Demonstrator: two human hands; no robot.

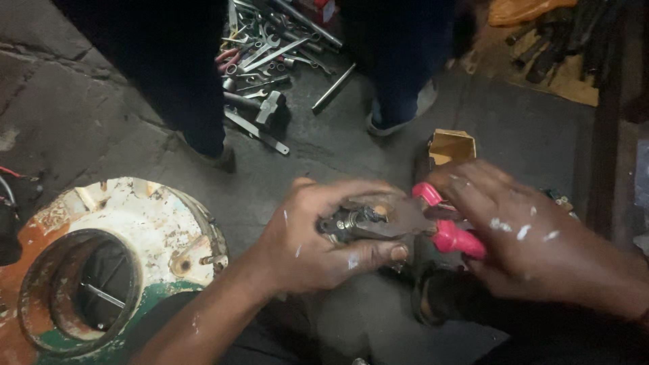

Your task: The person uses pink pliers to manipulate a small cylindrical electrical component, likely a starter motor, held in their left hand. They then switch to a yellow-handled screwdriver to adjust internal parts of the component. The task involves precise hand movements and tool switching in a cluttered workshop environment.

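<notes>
The left hand (318, 236) is reaching in from the lower left, forearm angled up across the frame, its fingers (378, 253) clenching around a small, grimy metal fitting (351, 222) held low over the grey concrete floor (101, 115). The right hand (534, 236), flecked with white paint, is coming in from the right with its fingers curling tight over the pink-handled pliers (449, 233), whose dark metal nose is biting on the fitting between the two hands. Down to the left, a round, rusted metal housing with peeling white and green paint (115, 263) is sitting on the floor, its circular opening facing up. Just behind the right hand a small open cardboard box (451, 145) is standing. Farther back, a heap of steel spanners and a hammer (263, 61) is lying between another person's dark-trousered legs (182, 81).
</notes>
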